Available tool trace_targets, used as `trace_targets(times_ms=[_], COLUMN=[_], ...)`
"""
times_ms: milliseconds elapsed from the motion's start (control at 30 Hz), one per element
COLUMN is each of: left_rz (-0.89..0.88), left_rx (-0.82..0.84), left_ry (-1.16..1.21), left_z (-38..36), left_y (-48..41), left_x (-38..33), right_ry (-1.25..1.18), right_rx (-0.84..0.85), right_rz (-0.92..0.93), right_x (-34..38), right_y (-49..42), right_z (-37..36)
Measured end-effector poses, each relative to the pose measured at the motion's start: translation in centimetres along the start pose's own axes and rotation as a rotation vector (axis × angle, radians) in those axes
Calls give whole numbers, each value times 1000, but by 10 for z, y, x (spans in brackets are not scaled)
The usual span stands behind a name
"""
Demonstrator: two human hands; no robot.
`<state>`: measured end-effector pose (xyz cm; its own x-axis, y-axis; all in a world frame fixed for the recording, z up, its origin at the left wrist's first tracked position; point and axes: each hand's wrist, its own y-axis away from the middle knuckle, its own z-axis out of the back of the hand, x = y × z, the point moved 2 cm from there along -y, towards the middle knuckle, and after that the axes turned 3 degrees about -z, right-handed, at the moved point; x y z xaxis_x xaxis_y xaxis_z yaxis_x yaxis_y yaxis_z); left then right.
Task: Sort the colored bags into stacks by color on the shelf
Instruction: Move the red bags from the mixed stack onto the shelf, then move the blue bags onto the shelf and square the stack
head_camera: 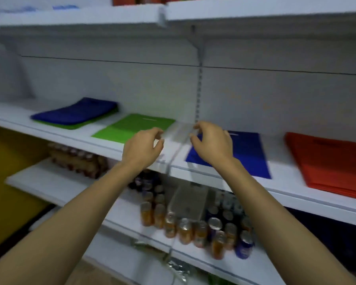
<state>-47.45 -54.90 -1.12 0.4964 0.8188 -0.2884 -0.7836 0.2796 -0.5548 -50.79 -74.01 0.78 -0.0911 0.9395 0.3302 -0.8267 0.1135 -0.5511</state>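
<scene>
Left hand (pixel 142 146), right hand (pixel 211 141): seemingly empty.

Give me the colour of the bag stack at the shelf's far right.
Orange-red: the far-right bag stack, seen best in the head view.

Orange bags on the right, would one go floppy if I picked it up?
Probably floppy: the thin flat orange bags lie sheet-like in a stack on the white shelf. One is likely light, being so thin. Pushed, the top one might slide across the rest; blur hides the texture.
</scene>
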Motion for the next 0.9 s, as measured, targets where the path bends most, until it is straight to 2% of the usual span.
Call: trace_targets(times_ms=[167,333,500,633,900], left_rz=[166,263,379,398,394], left_rx=[14,125,129,147,153], left_ry=[-300,-551,-593,-611,-635], left_z=[90,161,190,191,187], left_y=[57,107,126,119,49], left_x=[144,238,292,324,409], right_ry=[-60,-93,-103,-130,-151], right_rx=[105,158,209,246,240], right_rz=[170,230,260,278,222], right_x=[142,223,274,309,344], right_y=[-11,-10,-18,-37,-118], right_z=[-64,-104,-138,-169,-234])
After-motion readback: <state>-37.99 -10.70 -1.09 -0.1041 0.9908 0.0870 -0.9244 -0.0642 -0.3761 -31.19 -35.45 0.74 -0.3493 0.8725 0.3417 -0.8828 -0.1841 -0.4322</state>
